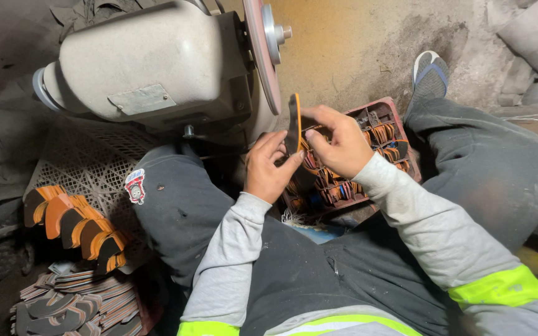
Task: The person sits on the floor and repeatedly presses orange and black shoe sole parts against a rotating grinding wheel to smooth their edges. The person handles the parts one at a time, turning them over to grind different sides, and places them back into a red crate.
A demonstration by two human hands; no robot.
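A thin orange shoe-sole piece (294,122) is held upright between both hands, edge-on to the camera, just beside the rim of a grinding wheel (264,53); whether the two touch cannot be told. The left hand (269,167) is closed on the lower part of the piece, thumb and fingers pinching it from the left. The right hand (339,142) is clasped on it from the right, fingers curled over the upper edge. The piece is seen as a narrow, slightly curved strip, bright orange with a darker face turned toward the right hand.

The wheel is mounted on a bulky grey bench grinder motor (151,59) at the upper left. Below the hands, a reddish plastic crate (388,112) is seen on the floor between the person's legs, filled with orange and black sole pieces stood on edge. Dark trousers (182,199) cover both legs, and a sandalled foot (429,73) is stretched out toward the dusty wall. At the lower left, a row of orange and black soles (73,227) is laid overlapping on a pale lattice crate (101,165), with a stack of dark soles (76,302) beneath it.
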